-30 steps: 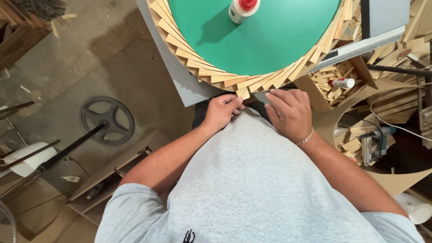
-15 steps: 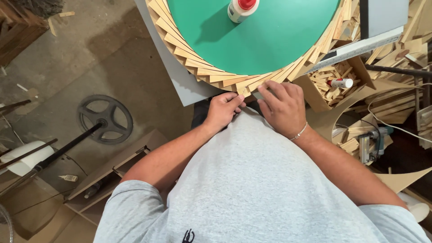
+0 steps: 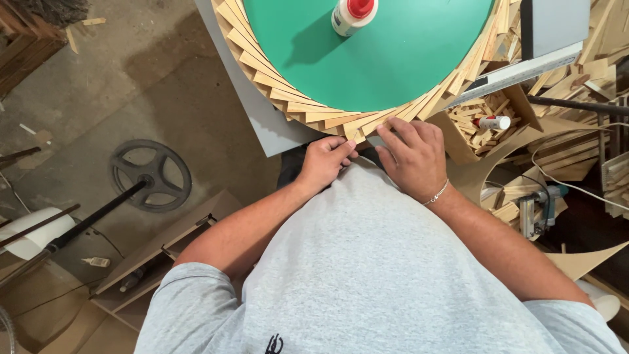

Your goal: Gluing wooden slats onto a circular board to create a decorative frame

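Both hands work at the near edge of a round green disc [image 3: 380, 59], which is ringed by overlapping thin wooden strips [image 3: 262, 69] fanned out like shingles. The left hand [image 3: 324, 164] has its fingers curled, the tips pinching the end of 1 wooden strip [image 3: 354, 133] at the lowest point of the ring. The right hand [image 3: 413, 154] lies flat with fingers spread and pressed down on the neighbouring strips just beside it; a thin bracelet [image 3: 438, 193] circles that wrist. The disc sits on a grey board [image 3: 262, 124]. A white glue bottle with a red cap [image 3: 352, 13] lies on the green surface, well apart from the hands. To the right, a cardboard box of wood offcuts [image 3: 485, 121] holds a second small bottle. On the floor at left lies a dark metal wheel [image 3: 151, 174].
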